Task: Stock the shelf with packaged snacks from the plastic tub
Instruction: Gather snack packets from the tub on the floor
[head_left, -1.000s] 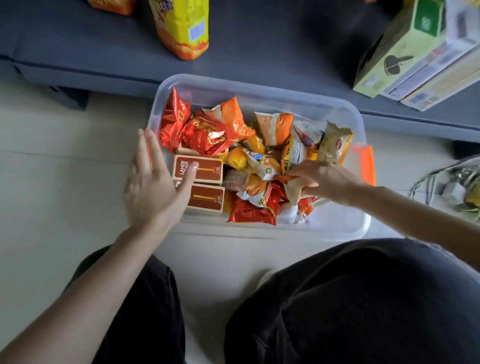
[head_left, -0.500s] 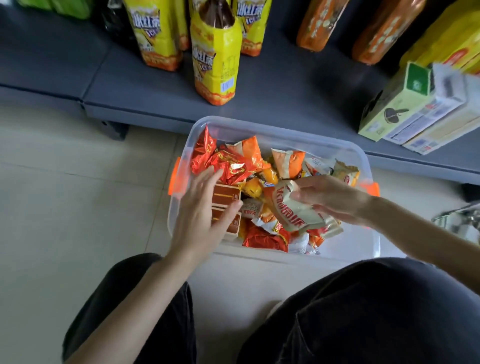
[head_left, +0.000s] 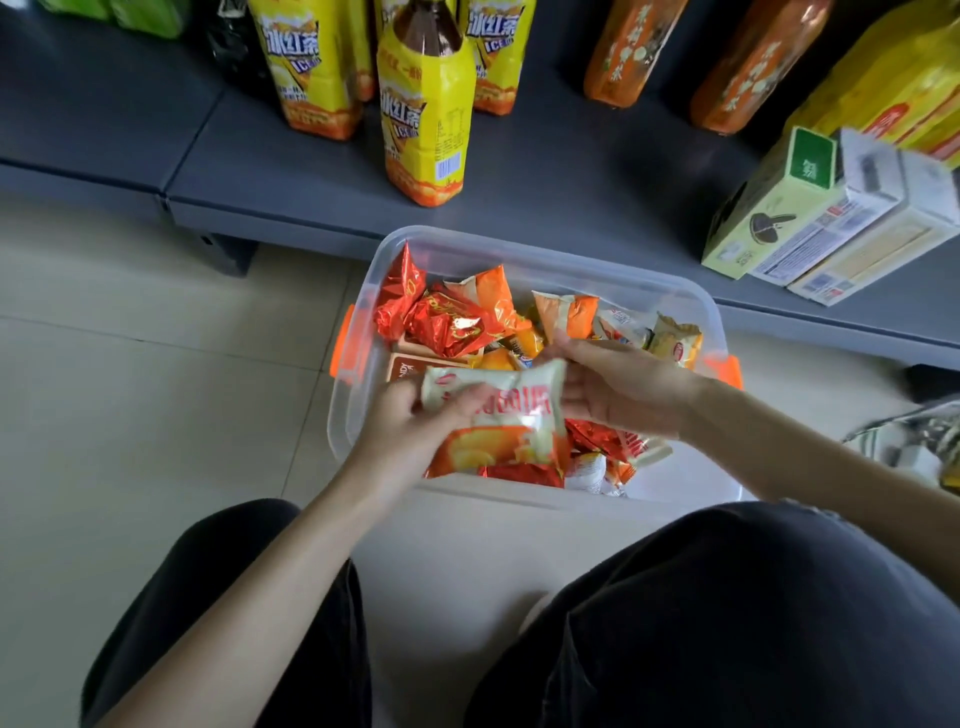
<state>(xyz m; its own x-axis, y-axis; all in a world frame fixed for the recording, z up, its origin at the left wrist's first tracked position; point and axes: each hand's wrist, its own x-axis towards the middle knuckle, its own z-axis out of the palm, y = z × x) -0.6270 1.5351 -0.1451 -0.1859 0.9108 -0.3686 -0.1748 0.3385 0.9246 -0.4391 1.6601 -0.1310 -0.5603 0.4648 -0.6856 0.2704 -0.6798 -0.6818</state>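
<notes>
Beyond tub (head_left: 545, 254), yellow bottles (head_left: 426, 119) and cartons (head_left: 810, 218) crowd shelf (head_left: 571, 171), left hand (head_left: 410, 431) grips packet (head_left: 509, 415)

Snack packet (head_left: 498, 415) above the tub (head_left: 519, 241): print smeared, unreadable. Left hand (head_left: 405, 426) grips its end, fingers motion-blurred. Right hand (head_left: 618, 384) meets the other end; contact blurred, hold unclear. Brown box (head_left: 402, 366) inside tub, left side, mostly covered by packet. Bottles (head_left: 426, 104) behind tub cut off by top edge. Cartons (head_left: 810, 218) behind-right of tub blurred, clipped at right edge. Cables (head_left: 909, 441) right of tub blurry, cut off.
</notes>
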